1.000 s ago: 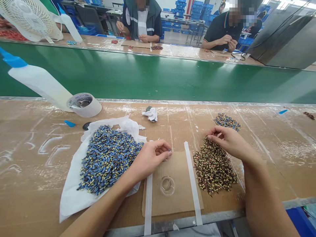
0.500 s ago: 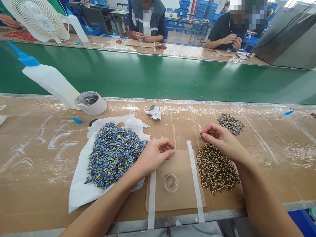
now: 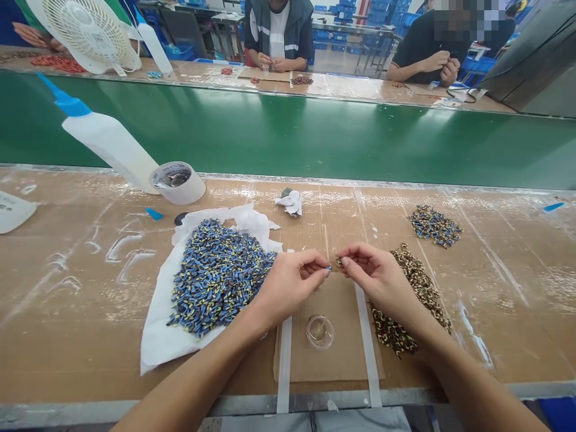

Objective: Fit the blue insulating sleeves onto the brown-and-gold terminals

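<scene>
My left hand (image 3: 291,282) is pinched shut on a small blue piece at its fingertips. My right hand (image 3: 375,276) is pinched shut on a small dark piece, and the two sets of fingertips nearly touch above a taped-down cardboard square (image 3: 342,354). A heap of blue and yellow pieces (image 3: 216,273) lies on white paper (image 3: 157,342) to the left. A heap of dark brown pieces (image 3: 416,282) lies to the right, partly hidden by my right wrist. A small clear round dish (image 3: 320,331) sits on the cardboard below both hands.
A white squeeze bottle with a blue nozzle (image 3: 108,141) leans on a tape roll (image 3: 177,182) at the back left. A smaller mixed pile (image 3: 434,225) lies back right, a crumpled scrap (image 3: 290,201) in the middle. Beyond the green conveyor belt (image 3: 288,132), other people sit working; a fan (image 3: 85,33) stands far left.
My right hand left the dark heap with a piece and moved left to meet my left hand above the cardboard. The camera view shifted slightly.
</scene>
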`<state>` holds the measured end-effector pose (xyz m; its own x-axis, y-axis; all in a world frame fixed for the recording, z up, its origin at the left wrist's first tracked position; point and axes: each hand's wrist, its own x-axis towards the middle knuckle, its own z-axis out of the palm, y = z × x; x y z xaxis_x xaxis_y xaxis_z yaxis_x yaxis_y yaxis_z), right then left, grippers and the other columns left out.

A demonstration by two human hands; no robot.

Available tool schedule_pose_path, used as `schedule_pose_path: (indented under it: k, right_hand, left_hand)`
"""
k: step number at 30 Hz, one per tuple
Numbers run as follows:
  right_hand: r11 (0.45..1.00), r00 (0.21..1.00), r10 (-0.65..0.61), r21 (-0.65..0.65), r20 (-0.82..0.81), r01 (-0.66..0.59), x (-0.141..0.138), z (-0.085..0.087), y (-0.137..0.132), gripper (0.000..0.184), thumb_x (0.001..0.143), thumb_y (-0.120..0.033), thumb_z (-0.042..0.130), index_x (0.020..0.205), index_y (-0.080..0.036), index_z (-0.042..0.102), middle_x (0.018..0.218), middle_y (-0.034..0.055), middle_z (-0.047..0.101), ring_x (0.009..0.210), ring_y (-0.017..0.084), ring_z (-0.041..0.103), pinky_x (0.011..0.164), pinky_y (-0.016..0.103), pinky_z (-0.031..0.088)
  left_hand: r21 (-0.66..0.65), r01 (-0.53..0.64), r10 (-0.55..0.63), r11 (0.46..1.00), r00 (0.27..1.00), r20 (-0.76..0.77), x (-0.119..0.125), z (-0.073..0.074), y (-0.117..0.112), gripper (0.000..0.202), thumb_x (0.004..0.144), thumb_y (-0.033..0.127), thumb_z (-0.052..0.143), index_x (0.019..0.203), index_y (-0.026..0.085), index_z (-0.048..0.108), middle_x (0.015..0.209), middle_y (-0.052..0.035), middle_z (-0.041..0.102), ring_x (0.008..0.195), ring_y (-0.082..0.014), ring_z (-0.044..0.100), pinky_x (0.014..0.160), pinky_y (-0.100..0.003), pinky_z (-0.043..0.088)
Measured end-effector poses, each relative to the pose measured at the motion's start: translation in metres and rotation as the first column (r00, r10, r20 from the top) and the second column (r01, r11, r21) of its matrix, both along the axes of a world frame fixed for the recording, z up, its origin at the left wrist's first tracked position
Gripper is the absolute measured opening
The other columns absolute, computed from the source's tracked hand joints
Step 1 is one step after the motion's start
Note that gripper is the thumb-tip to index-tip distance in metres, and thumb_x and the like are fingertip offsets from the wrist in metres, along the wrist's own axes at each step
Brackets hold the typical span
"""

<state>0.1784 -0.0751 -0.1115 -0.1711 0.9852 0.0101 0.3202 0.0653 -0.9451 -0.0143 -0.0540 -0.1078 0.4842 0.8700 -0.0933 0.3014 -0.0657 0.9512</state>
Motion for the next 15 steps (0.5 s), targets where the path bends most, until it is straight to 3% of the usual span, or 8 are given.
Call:
schedule_pose_path:
  k: [4,15]
  right_hand:
    - [0.998,0.998,-0.055,-0.002,-0.026,0.055,-0.0039,-0.002,-0.0016,0.016,0.089,-0.028,0.056,0.099,-0.018,0.063,0.088,0.0053,0.068,0.075,0.015,0.065,0.071,0.03,0.054]
    - [0.999,0.999,0.05,-0.013,0.003,-0.05,-0.0057,-0.0009,-0.0027,0.012,0.089,-0.021,0.054,0.097,-0.018,0.063,0.091,0.0049,0.069,0.082,0.016,0.065,0.075,0.031,0.053]
  left_hand:
    - [-0.005,-0.017,0.017,1.0,1.0,0.01,-0.0006,-0.0025,0.0018,0.018,0.086,0.027,0.056,0.092,0.015,0.068,0.079,-0.0041,0.069,0.071,-0.0149,0.063,0.068,-0.027,0.052]
    - [0.105,-0.012,0.017,0.994,0.999,-0.049,0.0013,0.0011,0.0027,0.017,0.087,0.022,0.057,0.092,0.017,0.072,0.088,-0.0039,0.072,0.079,-0.0154,0.063,0.073,-0.027,0.049]
